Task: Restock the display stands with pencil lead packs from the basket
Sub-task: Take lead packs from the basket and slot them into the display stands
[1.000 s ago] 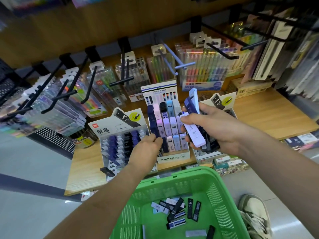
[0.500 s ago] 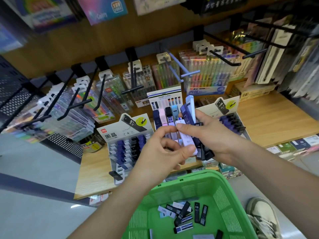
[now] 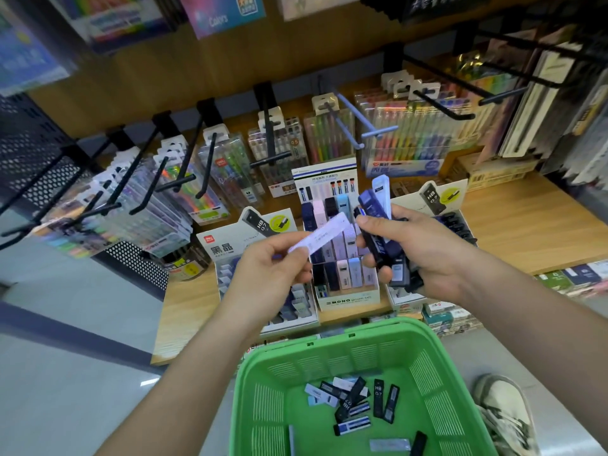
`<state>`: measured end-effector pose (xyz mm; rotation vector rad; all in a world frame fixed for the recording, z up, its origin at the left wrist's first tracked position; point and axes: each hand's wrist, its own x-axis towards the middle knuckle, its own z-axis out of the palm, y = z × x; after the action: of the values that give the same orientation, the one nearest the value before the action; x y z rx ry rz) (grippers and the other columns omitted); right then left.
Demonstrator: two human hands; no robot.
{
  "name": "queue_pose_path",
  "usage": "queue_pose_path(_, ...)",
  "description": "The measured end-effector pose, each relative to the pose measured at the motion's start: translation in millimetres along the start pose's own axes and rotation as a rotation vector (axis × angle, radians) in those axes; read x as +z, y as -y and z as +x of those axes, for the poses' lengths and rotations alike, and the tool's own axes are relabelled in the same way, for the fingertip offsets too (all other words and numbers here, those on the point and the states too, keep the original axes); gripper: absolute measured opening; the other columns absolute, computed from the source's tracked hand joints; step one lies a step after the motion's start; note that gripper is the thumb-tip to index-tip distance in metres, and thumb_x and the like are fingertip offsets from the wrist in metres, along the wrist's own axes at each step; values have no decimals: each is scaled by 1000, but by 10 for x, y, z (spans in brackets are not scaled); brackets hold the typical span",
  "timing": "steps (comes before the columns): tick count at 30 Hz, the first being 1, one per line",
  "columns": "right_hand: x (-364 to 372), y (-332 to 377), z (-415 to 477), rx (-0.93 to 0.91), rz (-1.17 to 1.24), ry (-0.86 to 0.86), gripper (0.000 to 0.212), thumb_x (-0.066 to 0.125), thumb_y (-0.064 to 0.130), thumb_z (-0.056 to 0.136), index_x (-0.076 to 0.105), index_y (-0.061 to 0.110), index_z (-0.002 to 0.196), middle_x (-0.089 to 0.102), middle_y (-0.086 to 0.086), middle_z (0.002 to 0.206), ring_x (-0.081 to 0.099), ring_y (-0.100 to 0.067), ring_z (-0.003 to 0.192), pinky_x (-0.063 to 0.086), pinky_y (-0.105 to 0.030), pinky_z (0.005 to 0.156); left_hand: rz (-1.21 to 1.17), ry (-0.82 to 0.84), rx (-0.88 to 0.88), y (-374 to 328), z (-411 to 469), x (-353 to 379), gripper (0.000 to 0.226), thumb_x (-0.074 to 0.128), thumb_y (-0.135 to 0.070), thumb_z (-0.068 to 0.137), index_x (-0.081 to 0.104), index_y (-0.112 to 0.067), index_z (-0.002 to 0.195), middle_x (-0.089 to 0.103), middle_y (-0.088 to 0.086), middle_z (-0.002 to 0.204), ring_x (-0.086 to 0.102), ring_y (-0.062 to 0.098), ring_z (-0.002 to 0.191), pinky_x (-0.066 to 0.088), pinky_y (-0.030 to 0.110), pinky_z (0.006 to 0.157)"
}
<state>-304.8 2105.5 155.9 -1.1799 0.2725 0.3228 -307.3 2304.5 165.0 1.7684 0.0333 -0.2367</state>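
One wooden surface (image 3: 526, 225): carries three display stands in a row, below hooks.
Green basket (image 3: 329, 357): on the near side of the surface, below both hands, open top.
Hanging pen sets (image 3: 408, 139): clear packs on black hooks behind the stands.
Left stand (image 3: 230, 245): white header card marked HB 0.7, partly hidden by the left hand.
Middle stand (image 3: 348, 301): front marked MONO, rows of upright dark and pastel packs.
Right stand (image 3: 427, 199): HB 0.7 header, mostly hidden by the right hand.
Shoe (image 3: 503, 419): on the floor, right of the basket.
Right hand (image 3: 427, 258): fingers curled round a bundle of lead packs (image 3: 371, 205), dark blue, black and pale blue, fanned upward.
Left hand (image 3: 273, 278): thumb and fingers pinching one end of a pale lilac pack (image 3: 324, 236), tilted, in front of the middle stand.
Loose packs (image 3: 378, 398): about a dozen scattered on the basket floor.
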Motion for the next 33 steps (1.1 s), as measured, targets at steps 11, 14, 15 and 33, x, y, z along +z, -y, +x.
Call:
queue_pose_path(11,-89,-64,-9,70,-188,23,20,72,8,85,65,19,100,71,-9,75,60,-19,54,43,-24,41,-111,38,105,-1,5,-54,24,79,-17,63,78,-24,85,75,6,80,72,17,73,54,18,68)
queue_pose_path(14,-124,-73,-20,110,-164,37,19,73,8,85,65,18,98,69,-9,72,61,-20,52,44,-23,40,-26,66,127,17,10,-39,30,79,-7,69,78,-32,86,75,4,84,73,17,78,54,17,71)
queue_pose_path(15,-129,-73,-25,125,-154,38,18,72,8,85,64,18,98,69,-9,72,62,-20,52,44,-23,39,1,53,132,25,13,-36,26,78,-8,72,78,-30,87,75,6,83,73,18,77,55,19,71)
queue_pose_path(33,-389,94,55,85,-55,-139,14,68,10,90,59,13,101,65,-11,72,60,-21,49,36,-21,34,544,-117,151,488,702,146,9,65,-16,90,70,-24,87,69,-4,66,66,16,62,58,31,68)
